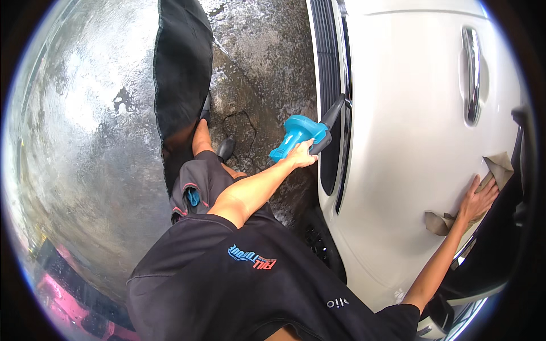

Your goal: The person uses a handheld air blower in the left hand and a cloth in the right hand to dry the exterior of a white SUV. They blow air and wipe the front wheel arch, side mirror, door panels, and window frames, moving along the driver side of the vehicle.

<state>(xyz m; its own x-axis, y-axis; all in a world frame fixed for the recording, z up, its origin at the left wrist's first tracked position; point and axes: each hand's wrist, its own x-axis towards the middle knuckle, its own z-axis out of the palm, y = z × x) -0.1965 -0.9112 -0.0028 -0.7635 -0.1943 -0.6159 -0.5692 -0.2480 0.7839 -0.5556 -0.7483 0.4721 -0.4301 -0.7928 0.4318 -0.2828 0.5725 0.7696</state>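
Observation:
My left hand (302,154) grips a teal and black Makita handheld electric blower (300,132). The blower's black nozzle reaches over the ribbed black side step (329,64) to the chrome-edged lower trim of a white car. On the car's door (401,128), my right hand (478,200) lies near the window edge over a grey-beige cloth (499,170). One end of this cloth sticks out past the fingers, and another folded part (438,223) shows below the wrist. The palm's hold on the cloth is partly hidden.
A chrome door handle (472,76) stands out from the door beyond my right hand. Wet concrete floor (264,55) lies beside the car, with a thin black cord (255,128) looped near my feet. A long black cloth (183,64) stretches past my legs. A wheel (318,243) shows below the step.

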